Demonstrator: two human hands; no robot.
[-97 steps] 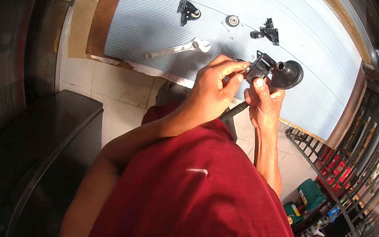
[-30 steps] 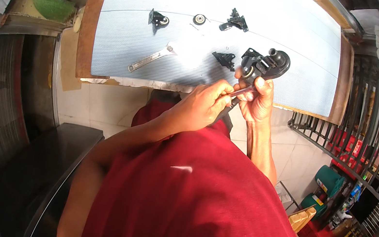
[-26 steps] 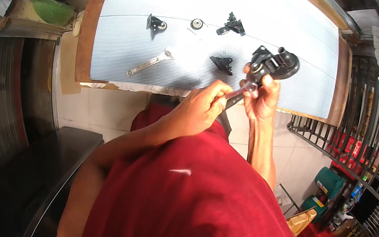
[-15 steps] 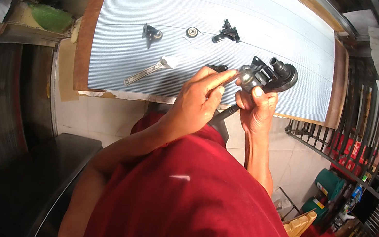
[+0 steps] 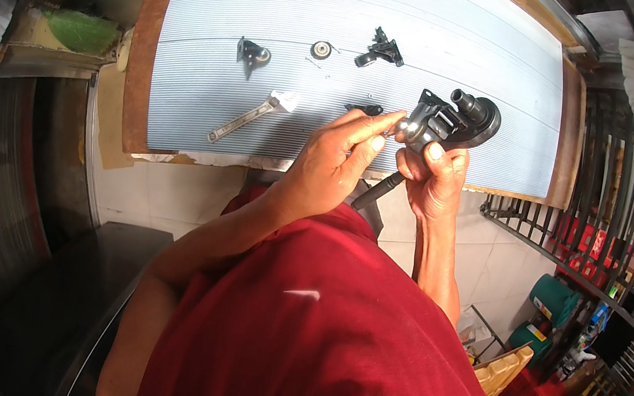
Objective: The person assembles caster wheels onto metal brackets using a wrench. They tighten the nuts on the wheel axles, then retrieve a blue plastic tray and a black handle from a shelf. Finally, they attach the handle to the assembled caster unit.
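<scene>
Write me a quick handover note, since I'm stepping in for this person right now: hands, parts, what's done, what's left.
Right hand grips the black housing assembly above the bench edge.
Left hand pinches a small silver fitting at the housing's left side.
On the blue ribbed mat: wrench, bracket, round bearing, black clip part, small black piece.
Done: fitting at the housing. Left: the loose parts lie unfitted.
</scene>
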